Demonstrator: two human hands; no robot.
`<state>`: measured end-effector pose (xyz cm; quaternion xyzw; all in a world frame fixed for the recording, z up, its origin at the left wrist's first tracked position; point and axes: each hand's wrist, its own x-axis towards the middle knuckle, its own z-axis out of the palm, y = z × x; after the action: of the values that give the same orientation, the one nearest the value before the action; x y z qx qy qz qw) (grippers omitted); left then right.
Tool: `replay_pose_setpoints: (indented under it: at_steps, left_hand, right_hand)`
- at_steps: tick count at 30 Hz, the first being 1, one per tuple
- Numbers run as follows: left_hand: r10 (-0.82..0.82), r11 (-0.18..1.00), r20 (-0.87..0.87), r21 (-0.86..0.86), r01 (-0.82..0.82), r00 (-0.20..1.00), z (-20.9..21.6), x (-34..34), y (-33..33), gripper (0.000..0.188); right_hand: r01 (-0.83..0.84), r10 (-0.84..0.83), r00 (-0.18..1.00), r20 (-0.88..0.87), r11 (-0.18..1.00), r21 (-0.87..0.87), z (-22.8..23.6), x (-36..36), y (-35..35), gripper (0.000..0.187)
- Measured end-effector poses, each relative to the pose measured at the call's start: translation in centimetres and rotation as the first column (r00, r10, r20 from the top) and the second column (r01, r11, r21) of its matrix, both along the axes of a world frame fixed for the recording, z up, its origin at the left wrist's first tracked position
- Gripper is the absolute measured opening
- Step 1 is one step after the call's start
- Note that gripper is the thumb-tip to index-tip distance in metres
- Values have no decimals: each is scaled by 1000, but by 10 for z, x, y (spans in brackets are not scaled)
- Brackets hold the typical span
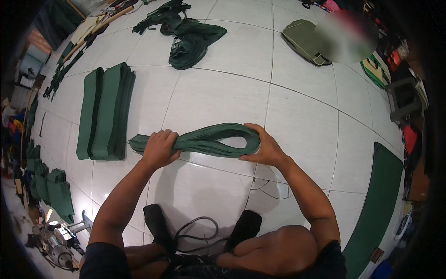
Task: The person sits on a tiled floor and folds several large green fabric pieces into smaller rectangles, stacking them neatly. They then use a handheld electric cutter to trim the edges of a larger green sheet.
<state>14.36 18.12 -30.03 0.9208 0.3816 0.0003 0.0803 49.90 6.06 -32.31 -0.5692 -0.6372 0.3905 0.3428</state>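
A looped bundle of dark green fabric strips [204, 136] stretches sideways between my two hands, above the tiled floor. My left hand [160, 148] is wrapped round its gathered left part, and a short folded end sticks out beyond my fingers. Around the rounded right end of the loop curves my right hand [265, 144], thumb and fingers gripping it from both sides. An oval gap shows inside the loop near that hand. Left of the bundle lie folded stacks of green fabric strips [108, 111], close to its loose end.
Green scraps [193, 39] lie ahead on white tiles, with an olive bag [297, 39] farther right. A long green strip [374, 209] runs along the right. More folded green pieces [53, 190] and a metal machine [58, 246] are at left. A dark cord [197, 235] curls between my feet.
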Motion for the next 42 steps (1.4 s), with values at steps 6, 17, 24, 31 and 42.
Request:
replay_pose_setpoints:
  at_steps: [6, 17, 24, 31, 42]
  left_hand:
    - [4, 1000, 3, 11, -4, 1000, 1, -5, 1, 40]
    - [-64, 997, 33, -32, 65, 997, 17, -93, 14, 38]
    - [53, 976, -65, -210, -65, 997, 21, -113, 15, 36]
    - [17, 965, -86, -261, -39, 996, 18, -97, 22, 39]
    - [-33, 899, -46, -437, 10, 998, -14, -118, 7, 44]
  right_hand:
    - [28, -30, 999, -18, 996, -79, -2, -3, 2, 92]
    - [138, -149, 982, 114, 985, 99, -22, -13, 1, 52]
    - [143, -141, 989, 50, 989, -39, -3, -5, -1, 41]
    - [143, -152, 976, 154, 988, 67, -10, 7, -18, 51]
    - [201, -223, 968, -113, 962, -183, -38, 4, -36, 64]
